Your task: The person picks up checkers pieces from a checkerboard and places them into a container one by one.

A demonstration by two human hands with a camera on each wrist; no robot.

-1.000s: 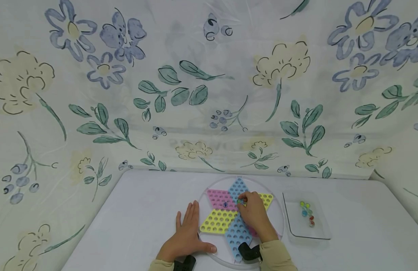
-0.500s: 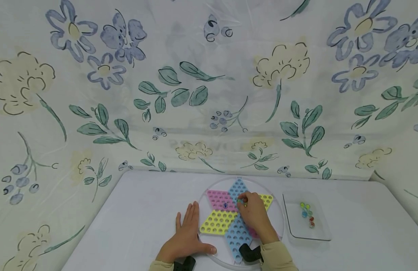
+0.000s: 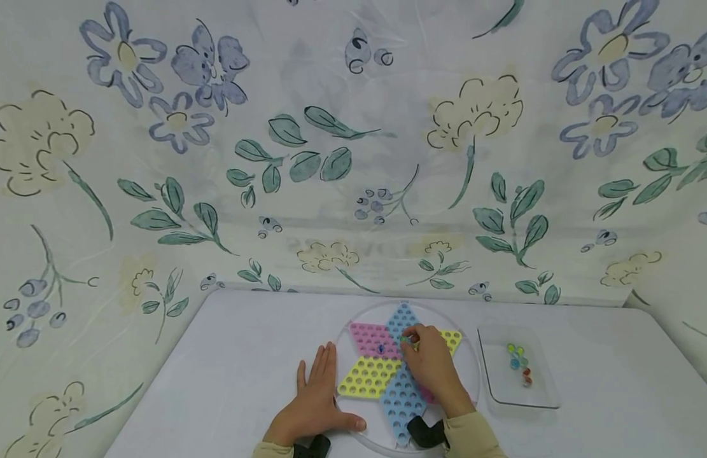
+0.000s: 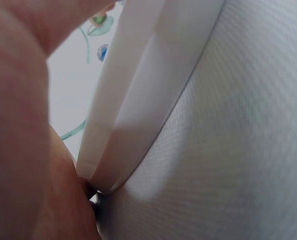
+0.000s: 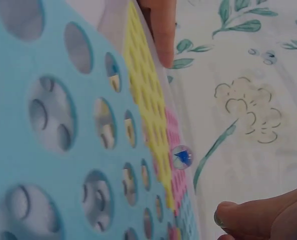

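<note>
A round Chinese checkers board (image 3: pixel 468 369) with a star of blue, pink and yellow hole fields lies on the table. Against its left rim rests my left hand (image 3: pixel 313 401), fingers straight and thumb spread along the near edge. My right hand (image 3: pixel 430 362) is over the upper middle of the star, pinching a green marble (image 5: pixel 218 218) between thumb and finger. One clear marble with a blue core (image 3: pixel 380 348) sits on the pink field at the upper left. From the left wrist, the board's white rim (image 4: pixel 123 100) shows close to the hand.
To the right of the board stands a clear plastic tray (image 3: pixel 522 403) with several marbles (image 3: pixel 515 362) in green, blue and red. The white table (image 3: pixel 233 356) backs onto a cloth (image 3: pixel 330 210) printed with flowers and leaves.
</note>
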